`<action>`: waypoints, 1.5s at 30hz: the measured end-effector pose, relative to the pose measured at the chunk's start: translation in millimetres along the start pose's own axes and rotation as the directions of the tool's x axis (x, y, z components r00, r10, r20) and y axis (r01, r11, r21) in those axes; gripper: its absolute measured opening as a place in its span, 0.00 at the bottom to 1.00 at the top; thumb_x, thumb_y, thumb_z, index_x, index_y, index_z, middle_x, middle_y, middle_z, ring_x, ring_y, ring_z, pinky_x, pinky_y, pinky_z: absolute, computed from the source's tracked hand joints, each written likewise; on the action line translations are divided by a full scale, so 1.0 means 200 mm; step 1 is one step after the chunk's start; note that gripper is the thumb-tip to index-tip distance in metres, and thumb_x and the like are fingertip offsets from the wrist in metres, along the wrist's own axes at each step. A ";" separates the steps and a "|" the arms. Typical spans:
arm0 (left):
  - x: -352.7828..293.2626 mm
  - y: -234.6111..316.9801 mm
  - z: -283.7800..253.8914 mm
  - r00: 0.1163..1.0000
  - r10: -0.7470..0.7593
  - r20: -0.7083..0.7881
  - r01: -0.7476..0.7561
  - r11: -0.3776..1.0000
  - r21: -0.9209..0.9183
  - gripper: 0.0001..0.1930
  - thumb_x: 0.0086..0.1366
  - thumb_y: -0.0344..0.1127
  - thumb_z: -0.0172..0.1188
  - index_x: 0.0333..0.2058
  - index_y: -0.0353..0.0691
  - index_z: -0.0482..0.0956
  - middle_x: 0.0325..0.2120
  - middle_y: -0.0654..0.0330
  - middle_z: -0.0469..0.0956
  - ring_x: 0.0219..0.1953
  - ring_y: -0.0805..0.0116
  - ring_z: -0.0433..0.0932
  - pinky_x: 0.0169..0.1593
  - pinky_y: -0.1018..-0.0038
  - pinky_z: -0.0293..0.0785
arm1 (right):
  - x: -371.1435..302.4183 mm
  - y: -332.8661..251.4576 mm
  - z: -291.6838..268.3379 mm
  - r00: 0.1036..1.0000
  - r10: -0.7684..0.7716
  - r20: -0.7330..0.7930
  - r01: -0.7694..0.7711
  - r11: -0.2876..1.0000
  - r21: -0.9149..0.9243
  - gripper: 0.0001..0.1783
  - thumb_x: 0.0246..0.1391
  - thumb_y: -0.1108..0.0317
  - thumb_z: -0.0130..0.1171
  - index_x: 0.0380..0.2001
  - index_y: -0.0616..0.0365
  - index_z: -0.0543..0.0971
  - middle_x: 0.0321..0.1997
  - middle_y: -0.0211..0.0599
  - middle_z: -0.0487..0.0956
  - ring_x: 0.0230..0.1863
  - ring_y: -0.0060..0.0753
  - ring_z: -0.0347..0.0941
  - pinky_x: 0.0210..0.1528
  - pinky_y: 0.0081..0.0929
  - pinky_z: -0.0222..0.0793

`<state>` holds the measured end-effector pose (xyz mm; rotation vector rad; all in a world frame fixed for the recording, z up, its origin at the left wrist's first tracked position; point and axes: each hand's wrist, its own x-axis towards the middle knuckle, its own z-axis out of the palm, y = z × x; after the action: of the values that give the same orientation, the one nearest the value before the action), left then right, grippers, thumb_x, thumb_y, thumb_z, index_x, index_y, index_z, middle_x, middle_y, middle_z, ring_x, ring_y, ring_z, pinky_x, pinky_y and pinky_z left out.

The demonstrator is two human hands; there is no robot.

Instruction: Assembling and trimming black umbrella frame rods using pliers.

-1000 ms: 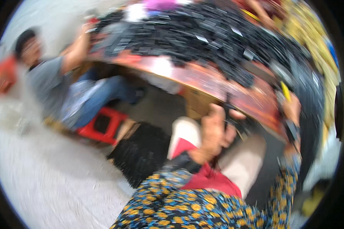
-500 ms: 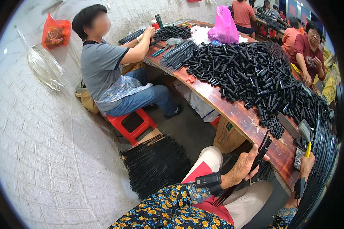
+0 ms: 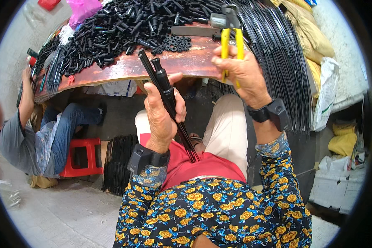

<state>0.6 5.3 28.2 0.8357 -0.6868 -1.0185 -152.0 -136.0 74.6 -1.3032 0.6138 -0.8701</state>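
Note:
My left hand is wrapped round a bundle of thin black rods, which slants from my lap up toward the table edge. A black tubular fitting with a knobbed end lies along the rods in the same grip. My right hand holds yellow-handled pliers upright over the table's near edge, jaws at the top and handles spread apart. The pliers and the bundle are apart from each other.
On the wooden table lie a heap of black tubular parts, small black rings and a flat metal bar. Long black rods hang over its right side. A co-worker sits left by a red stool.
My view has swung to the right. My right hand has lifted the pliers from beside the grey block on the table. The left hand still grips the bundle.

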 end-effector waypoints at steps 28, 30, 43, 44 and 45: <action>-0.06 -0.03 0.16 0.992 -0.056 -0.115 0.046 0.995 -0.089 0.44 0.63 0.73 0.35 0.48 0.29 0.72 0.11 0.66 0.66 0.09 0.78 0.60 0.12 0.81 0.55 | -0.31 0.04 0.32 0.982 -0.185 0.047 0.181 0.980 0.087 0.06 0.56 0.80 0.51 0.37 0.65 0.69 0.22 0.33 0.73 0.14 0.19 0.71 0.13 0.19 0.67; -0.07 -0.02 0.17 0.989 -0.065 -0.131 0.056 0.996 -0.071 0.44 0.63 0.73 0.35 0.47 0.30 0.72 0.10 0.66 0.65 0.08 0.78 0.60 0.12 0.81 0.55 | -0.31 0.04 0.32 0.982 -0.183 0.052 0.179 0.981 0.075 0.06 0.56 0.80 0.51 0.37 0.65 0.69 0.21 0.33 0.73 0.14 0.19 0.71 0.13 0.19 0.67; -0.06 -0.03 0.14 0.995 -0.045 -0.093 0.036 0.995 -0.095 0.42 0.63 0.72 0.36 0.45 0.30 0.73 0.10 0.65 0.66 0.08 0.77 0.61 0.12 0.80 0.56 | -0.30 0.02 0.33 0.977 -0.212 0.037 0.211 0.977 0.017 0.07 0.55 0.80 0.51 0.38 0.66 0.70 0.22 0.33 0.74 0.16 0.20 0.72 0.15 0.19 0.68; -0.06 -0.03 0.14 0.994 -0.050 -0.099 0.041 0.994 -0.098 0.42 0.63 0.72 0.37 0.45 0.30 0.73 0.10 0.65 0.66 0.08 0.77 0.61 0.12 0.80 0.56 | -0.30 0.02 0.33 0.973 -0.229 0.035 0.229 0.973 -0.015 0.07 0.54 0.80 0.51 0.37 0.66 0.70 0.22 0.33 0.74 0.16 0.20 0.72 0.15 0.19 0.68; -0.06 -0.03 0.15 0.993 -0.057 -0.105 0.046 0.994 -0.102 0.42 0.64 0.71 0.37 0.45 0.30 0.73 0.11 0.65 0.66 0.09 0.77 0.62 0.12 0.80 0.56 | -0.30 0.02 0.33 0.973 -0.227 0.035 0.228 0.974 -0.016 0.07 0.54 0.80 0.51 0.37 0.66 0.70 0.22 0.33 0.74 0.16 0.20 0.72 0.15 0.19 0.68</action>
<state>-30.6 6.6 36.2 0.8187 -0.5209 -1.0380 -132.0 -48.9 78.0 -1.4225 0.4534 -1.0289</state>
